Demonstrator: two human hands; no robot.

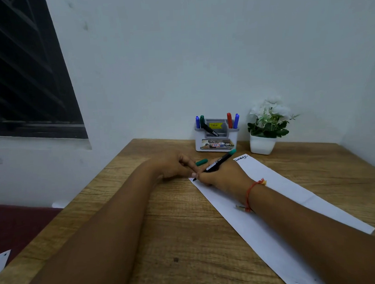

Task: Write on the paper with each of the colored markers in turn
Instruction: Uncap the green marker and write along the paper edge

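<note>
The head-worn camera looks forward and down, close over the table [177, 241], toward the wall [198, 53].

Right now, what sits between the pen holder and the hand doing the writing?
In the head view, mostly bare wooden table; the green cap, held by the left hand, and the marker's tail reach into that gap.

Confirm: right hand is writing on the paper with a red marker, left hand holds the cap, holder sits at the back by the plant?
One error: the marker in the right hand is green, not red, as the head view shows; the red marker stands in the holder. The rest holds: tip on the paper, left hand holding the cap, holder beside the plant.
</note>
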